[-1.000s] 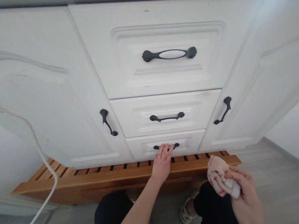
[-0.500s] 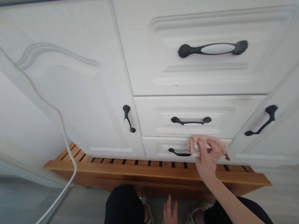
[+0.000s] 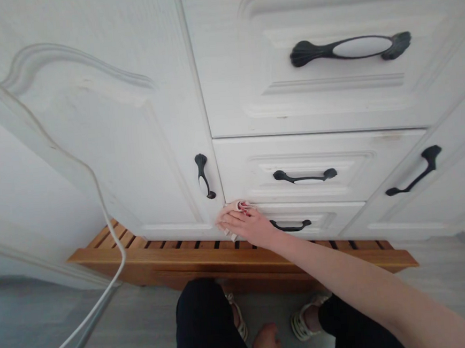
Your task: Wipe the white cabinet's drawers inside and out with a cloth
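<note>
My right hand (image 3: 247, 226) grips a bunched pale pink cloth (image 3: 224, 217) with a bit of red in its folds. The cloth is pressed against the white cabinet front, at the left end of the bottom drawer (image 3: 328, 216) by the seam with the left door (image 3: 135, 165). My right forearm passes in front of that drawer, just below its dark handle (image 3: 291, 227). Low between my knees, my left hand (image 3: 266, 344) is curled closed, with nothing visible in it. The tips of its fingers are not clearly seen.
A slatted wooden bench (image 3: 175, 261) runs along the cabinet's base. Dark handles stick out from the upper drawer (image 3: 347, 49), the middle drawer (image 3: 305, 178) and the right door (image 3: 415, 173). A white cable (image 3: 115, 239) hangs down on the left. My shoes (image 3: 304, 321) stand on the grey floor.
My right hand has slid the cloth leftward across the bottom drawer, from its right side to its left end. My left hand's stretched fingers have curled in. The view has moved closer to the cabinet.
</note>
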`<state>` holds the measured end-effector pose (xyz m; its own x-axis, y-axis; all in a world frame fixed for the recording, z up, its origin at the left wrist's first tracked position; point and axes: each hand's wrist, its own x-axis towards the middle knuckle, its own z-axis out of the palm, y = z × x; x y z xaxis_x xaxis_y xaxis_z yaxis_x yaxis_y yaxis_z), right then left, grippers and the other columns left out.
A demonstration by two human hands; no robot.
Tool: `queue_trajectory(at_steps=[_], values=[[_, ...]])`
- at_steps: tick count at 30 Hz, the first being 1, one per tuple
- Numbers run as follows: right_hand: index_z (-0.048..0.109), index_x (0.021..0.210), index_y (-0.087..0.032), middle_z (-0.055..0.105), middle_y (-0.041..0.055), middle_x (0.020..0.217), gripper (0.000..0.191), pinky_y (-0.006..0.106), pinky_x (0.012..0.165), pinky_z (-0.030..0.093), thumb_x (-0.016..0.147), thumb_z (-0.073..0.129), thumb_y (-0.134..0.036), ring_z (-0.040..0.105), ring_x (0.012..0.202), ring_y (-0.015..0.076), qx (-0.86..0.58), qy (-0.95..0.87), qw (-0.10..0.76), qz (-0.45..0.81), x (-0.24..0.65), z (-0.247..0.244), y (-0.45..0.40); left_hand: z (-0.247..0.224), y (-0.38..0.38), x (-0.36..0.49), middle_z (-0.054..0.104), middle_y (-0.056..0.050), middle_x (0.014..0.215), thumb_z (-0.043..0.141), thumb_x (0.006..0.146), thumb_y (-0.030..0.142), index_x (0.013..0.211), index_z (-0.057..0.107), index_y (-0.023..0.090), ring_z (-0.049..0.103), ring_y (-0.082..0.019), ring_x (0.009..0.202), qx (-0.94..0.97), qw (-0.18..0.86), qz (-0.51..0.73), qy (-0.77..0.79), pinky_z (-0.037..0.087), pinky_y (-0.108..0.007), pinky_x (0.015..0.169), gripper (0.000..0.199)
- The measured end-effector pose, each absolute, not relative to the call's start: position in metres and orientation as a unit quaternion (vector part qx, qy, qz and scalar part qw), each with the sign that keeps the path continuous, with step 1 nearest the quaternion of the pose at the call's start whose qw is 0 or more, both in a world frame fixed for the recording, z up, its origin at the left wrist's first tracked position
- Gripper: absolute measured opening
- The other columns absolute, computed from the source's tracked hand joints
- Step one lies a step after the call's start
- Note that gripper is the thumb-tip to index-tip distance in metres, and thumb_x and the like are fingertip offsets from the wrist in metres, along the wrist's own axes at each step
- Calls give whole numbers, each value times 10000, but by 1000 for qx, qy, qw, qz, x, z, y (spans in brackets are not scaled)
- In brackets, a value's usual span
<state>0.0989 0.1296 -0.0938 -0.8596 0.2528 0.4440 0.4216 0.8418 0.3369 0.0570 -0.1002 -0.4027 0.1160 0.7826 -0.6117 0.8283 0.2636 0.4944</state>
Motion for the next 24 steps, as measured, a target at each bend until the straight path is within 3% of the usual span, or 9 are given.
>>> queue_trajectory(at_steps=[3, 9, 13, 16, 20, 24], values=[[584, 1364, -285, 674, -22, 1374, 438, 366, 912, 453, 1012, 397, -106, 577, 1196, 163, -196, -937, 180, -228, 154, -94, 130, -406, -104, 61, 730, -83, 1263, 599, 814, 119, 1215, 687, 202, 689, -194, 1170, 613, 450, -27, 649, 519, -295, 1000, 418], [603, 1377, -390, 703, -3, 1315, 607, 395, 937, 448, 920, 457, -19, 594, 1169, 210, -366, -904, 115, -188, 288, -109, 114, -402, -102, 63, 740, -113, 1204, 602, 845, 86, 1178, 684, 145, 696, -228, 1144, 616, 432, -21, 659, 538, -384, 1002, 347], [623, 1363, -432, 703, 57, 1261, 636, 444, 930, 467, 882, 508, -32, 596, 1116, 260, -469, -849, 132, -204, 380, -131, 95, -402, -105, 64, 748, -75, 1167, 621, 873, 93, 1144, 695, 174, 705, -212, 1101, 621, 427, -25, 657, 553, -400, 991, 293], [686, 1296, -380, 695, 90, 1215, 583, 455, 908, 497, 872, 495, -28, 598, 1100, 281, -504, -828, 156, -190, 418, -150, 74, -402, -107, 66, 748, -81, 1174, 619, 874, 87, 1148, 693, 161, 707, -220, 1097, 620, 422, -26, 661, 563, -415, 979, 293], [671, 1325, -308, 668, 80, 1108, 611, 369, 832, 534, 853, 438, 3, 620, 964, 225, -502, -818, 241, -144, 375, -148, 48, -400, -106, 68, 754, -81, 1161, 654, 850, 96, 1137, 703, 171, 712, -227, 1102, 612, 425, -37, 667, 563, -414, 985, 300], [567, 1420, -409, 661, 50, 1237, 599, 361, 962, 464, 929, 528, -68, 590, 1144, 219, -386, -832, 351, -188, 244, -108, 54, -399, -105, 66, 751, -62, 1149, 654, 837, 104, 1130, 707, 187, 711, -223, 1096, 606, 430, -41, 668, 560, -402, 978, 309]])
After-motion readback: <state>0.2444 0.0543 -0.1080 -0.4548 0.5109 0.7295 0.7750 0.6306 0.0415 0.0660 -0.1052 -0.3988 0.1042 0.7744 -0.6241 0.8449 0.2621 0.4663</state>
